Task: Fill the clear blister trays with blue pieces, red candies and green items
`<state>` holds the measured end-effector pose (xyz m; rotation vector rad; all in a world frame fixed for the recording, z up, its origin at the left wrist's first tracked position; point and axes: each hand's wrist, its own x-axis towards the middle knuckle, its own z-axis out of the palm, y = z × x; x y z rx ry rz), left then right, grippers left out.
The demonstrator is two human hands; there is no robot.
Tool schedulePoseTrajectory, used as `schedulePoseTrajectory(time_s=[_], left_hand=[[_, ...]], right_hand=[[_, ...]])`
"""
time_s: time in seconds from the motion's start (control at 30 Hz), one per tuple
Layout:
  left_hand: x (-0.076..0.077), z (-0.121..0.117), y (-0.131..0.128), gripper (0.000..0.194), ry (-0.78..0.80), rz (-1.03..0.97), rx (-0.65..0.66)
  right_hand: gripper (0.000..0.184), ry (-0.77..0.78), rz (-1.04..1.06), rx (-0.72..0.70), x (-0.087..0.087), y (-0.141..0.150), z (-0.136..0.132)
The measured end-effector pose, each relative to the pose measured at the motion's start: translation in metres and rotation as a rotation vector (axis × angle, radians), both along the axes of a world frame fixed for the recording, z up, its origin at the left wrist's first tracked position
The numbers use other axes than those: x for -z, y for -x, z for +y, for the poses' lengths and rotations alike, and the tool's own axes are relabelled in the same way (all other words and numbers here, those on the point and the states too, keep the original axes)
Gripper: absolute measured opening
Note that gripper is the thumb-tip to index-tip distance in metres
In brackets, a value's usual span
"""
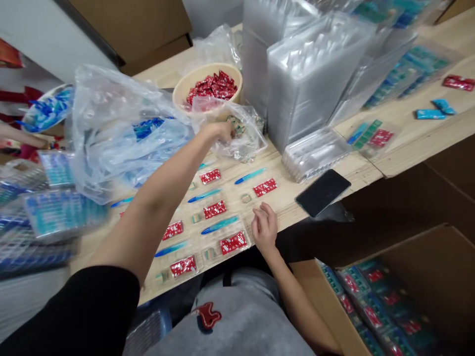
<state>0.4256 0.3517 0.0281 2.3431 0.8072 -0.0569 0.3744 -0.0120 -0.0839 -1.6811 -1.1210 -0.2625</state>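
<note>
Your left hand point(219, 131) is reaching into the mouth of a clear plastic bag point(248, 141) of small green-and-gold packets point(236, 126). Its fingers are curled in among them, but the bag and the blur hide whether it has hold of any. Your right hand point(264, 228) is empty and loosely half-open, its fingers curved just above the bench point(326, 165). It sits right beside a clear plastic tray point(233, 242) holding a red sachet point(233, 243) and a blue stick point(219, 225). More trays lie in rows between your hands, each with similar items. Beyond your left hand stands a bowl of red sachets point(193, 84), and a black phone point(322, 193) lies to the right of your right hand.
</note>
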Motion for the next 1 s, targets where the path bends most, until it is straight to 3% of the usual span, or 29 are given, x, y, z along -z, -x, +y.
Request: schedulePoseTrajectory(time_s=[0.1,0.17,0.33,0.47,0.77,1.0], left_hand=[[0.007,0.005,0.001,0.016,0.054,0.207,-0.039],[0.008,0.006,0.001,0.014,0.054,0.229,-0.052],[0.012,0.0,0.002,0.016,-0.02,0.041,-0.105],[0.015,-0.006,0.002,0.018,0.019,-0.078,-0.175],[0.01,-0.013,0.002,0.02,0.05,-0.083,-0.223],[0.001,-0.024,0.001,0.025,0.062,-0.083,-0.187]], right_hand=[[0.028,0.016,-0.017,-0.013,-0.001,0.0,-0.001],[0.028,0.025,-0.02,-0.016,-0.001,0.0,0.0],[0.027,0.035,-0.047,-0.014,-0.001,0.0,0.001],[0.026,0.02,-0.085,-0.014,-0.003,-0.001,0.001],[0.026,0.032,-0.089,-0.032,-0.004,-0.002,0.001],[0.025,0.041,-0.085,-0.035,-0.002,-0.002,0.002]])
